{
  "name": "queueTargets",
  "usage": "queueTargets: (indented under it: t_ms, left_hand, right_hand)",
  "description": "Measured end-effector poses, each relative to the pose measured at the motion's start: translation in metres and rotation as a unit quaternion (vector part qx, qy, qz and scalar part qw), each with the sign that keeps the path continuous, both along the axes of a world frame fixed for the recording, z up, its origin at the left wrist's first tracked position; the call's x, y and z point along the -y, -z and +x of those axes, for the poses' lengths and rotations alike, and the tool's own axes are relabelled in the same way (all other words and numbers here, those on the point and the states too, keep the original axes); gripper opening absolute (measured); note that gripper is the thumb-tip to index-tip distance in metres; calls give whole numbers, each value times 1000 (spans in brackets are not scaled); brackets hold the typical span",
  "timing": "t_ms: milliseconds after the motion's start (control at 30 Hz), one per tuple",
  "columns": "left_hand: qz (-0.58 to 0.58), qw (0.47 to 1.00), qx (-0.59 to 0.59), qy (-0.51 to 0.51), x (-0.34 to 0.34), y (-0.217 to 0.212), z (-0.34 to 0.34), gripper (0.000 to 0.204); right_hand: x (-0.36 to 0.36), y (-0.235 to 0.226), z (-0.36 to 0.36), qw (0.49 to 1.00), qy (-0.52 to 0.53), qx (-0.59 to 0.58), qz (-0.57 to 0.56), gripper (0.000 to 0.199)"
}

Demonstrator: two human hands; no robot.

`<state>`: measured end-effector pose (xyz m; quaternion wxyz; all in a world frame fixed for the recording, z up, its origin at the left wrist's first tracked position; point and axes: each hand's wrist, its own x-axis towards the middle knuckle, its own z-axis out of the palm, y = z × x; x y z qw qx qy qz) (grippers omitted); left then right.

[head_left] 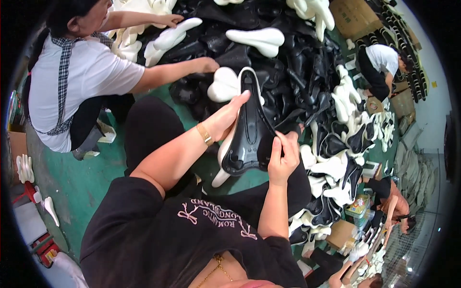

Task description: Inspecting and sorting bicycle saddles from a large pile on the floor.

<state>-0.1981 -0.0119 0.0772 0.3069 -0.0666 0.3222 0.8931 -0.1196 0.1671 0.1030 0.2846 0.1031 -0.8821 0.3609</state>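
In front of my body I hold a bicycle saddle [250,129], narrow nose pointing away from me and wide end toward me. Its black underside faces up, and a white rim shows around the nose. My left hand [229,115] grips its left side, with the thumb along the edge near the nose. On the right edge, toward the wide end, the fingers of my right hand [283,156] pinch the rim. A white foam saddle pad [222,178] shows below the saddle's left side. Another white foam pad [224,85] lies just beyond my left hand.
A large heap of black saddle covers [211,19] lies ahead, with a white pad [259,41] on top. Black and white pieces [331,168] pile up along my right. A co-worker [81,81] crouches at left, arms over the heap. Other people and cardboard boxes [355,19] are farther right.
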Motion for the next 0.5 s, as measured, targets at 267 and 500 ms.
queueTargets:
  t_ms: [267, 500]
  left_hand:
    - [-42, 994, -103, -3, -1, 10, -2, 39]
    - [-37, 998, -47, 6, 3, 1, 0, 33]
  right_hand:
    - [-2, 9, -7, 996, 35, -55, 59, 13]
    - [1, 17, -6, 996, 65, -33, 54, 15]
